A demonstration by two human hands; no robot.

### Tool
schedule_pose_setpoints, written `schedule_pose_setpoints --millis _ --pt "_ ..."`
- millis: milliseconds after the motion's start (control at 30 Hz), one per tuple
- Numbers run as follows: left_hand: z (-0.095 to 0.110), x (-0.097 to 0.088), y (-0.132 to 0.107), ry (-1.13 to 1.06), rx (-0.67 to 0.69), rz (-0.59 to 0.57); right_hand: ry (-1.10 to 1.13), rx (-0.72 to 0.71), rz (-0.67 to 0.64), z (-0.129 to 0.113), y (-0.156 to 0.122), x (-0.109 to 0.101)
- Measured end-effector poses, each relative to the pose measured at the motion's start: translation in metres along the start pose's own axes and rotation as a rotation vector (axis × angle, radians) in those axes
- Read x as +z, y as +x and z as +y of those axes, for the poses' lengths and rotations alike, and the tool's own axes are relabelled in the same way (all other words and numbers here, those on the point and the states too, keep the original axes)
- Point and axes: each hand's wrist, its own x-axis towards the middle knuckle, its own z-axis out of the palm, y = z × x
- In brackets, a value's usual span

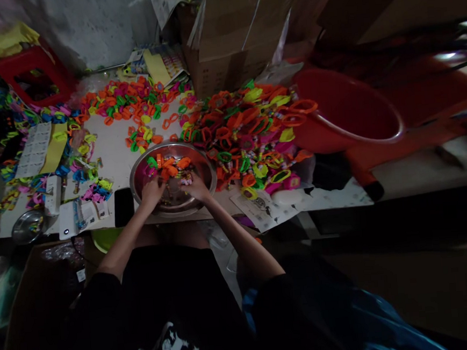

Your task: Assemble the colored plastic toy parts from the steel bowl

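Both of my hands are inside a round metal bowl [134, 175] at the table's front edge. In it lie orange, green and pink plastic pieces [170, 167] that look like toy watches, with small pale bits among them. At the bowl's left side, my left hand [153, 193] has its fingers bent in beside the orange pieces; whatever they pinch is hidden. My right hand [197, 188] reaches in from the right, fingers curled at a small whitish-pink piece [186, 181] too small to name. The dim light blurs the fingertips.
A big heap of colourful toy watches [242, 136] rises right of the bowl, against a red basin [349, 106]. More pieces [130, 99] lie behind. Leftward are a dark phone [123, 207], a power strip [52, 194], a small metal bowl [28, 226] and a red stool [34, 77]. A carton [242, 34] stands behind.
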Motion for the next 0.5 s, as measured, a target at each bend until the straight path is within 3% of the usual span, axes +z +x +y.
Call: schedule_pose_setpoints --millis 200,333,500 --pt "0.002 0.0 0.028 0.25 0.016 0.215 -0.19 -0.135 0.15 -0.02 -0.027 -0.034" --pt "0.012 0.009 0.044 0.317 0.016 0.214 -0.288 -0.264 0.275 -0.018 -0.039 -0.05" --pt "0.012 0.018 0.049 0.332 0.001 0.235 -0.315 -0.419 0.383 0.001 -0.045 -0.057"
